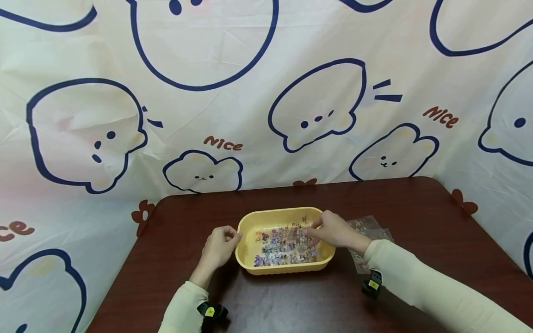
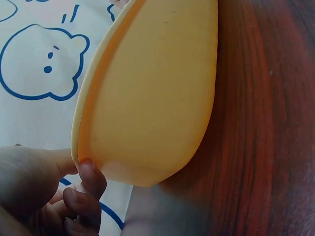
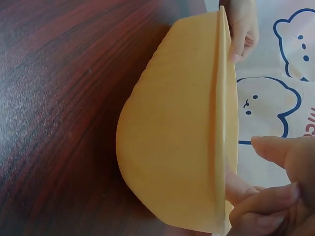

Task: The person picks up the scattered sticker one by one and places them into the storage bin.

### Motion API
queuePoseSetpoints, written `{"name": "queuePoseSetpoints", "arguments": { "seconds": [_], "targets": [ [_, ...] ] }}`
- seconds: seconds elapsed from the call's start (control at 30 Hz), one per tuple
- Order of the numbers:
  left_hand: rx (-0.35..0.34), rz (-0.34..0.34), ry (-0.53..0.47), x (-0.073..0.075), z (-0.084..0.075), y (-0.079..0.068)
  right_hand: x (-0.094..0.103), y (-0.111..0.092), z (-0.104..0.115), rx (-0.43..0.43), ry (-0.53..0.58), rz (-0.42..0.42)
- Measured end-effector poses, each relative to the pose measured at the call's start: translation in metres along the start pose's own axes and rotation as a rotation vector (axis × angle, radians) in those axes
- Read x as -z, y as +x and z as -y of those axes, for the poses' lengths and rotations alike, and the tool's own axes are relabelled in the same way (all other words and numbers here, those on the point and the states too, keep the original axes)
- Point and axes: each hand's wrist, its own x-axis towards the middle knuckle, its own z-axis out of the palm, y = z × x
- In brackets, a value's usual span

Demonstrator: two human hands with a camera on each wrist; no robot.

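Observation:
A yellow plastic tub [image 1: 287, 268] sits on the table, its floor strewn with many small multicoloured pieces [image 1: 287, 245] that look like jigsaw pieces. At its left end my left hand [image 1: 220, 245] pinches the rim; the left wrist view shows thumb and index finger [image 2: 92, 177] on either side of the edge. My right hand [image 1: 333, 229] reaches over the right end, fingers dipping inside. In the right wrist view, the thumb [image 3: 270, 147] stands apart from the fingers, and the tub wall [image 3: 172, 132] hides some fingertips. I see no piece between them.
Clear plastic bags [image 1: 381, 231] with small bits inside lie right of the tub, partly under my right forearm. The dark reddish-brown table [image 1: 200, 208] meets a white cartoon-printed cloth [image 1: 258, 111] at its back and sides.

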Motion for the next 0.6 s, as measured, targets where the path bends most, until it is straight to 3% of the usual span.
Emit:
{"name": "queuePoseSetpoints", "arguments": {
  "seconds": [0.27,0.6],
  "targets": [
    [-0.006,-0.007,-0.002,-0.0004,0.0004,-0.0002,-0.0017,-0.0018,0.0032,-0.048,-0.06,-0.045],
    [-0.011,0.0,-0.008,-0.0001,0.0015,-0.0004,-0.0014,-0.0042,0.004,-0.008,-0.124,-0.062]
  ]
}}
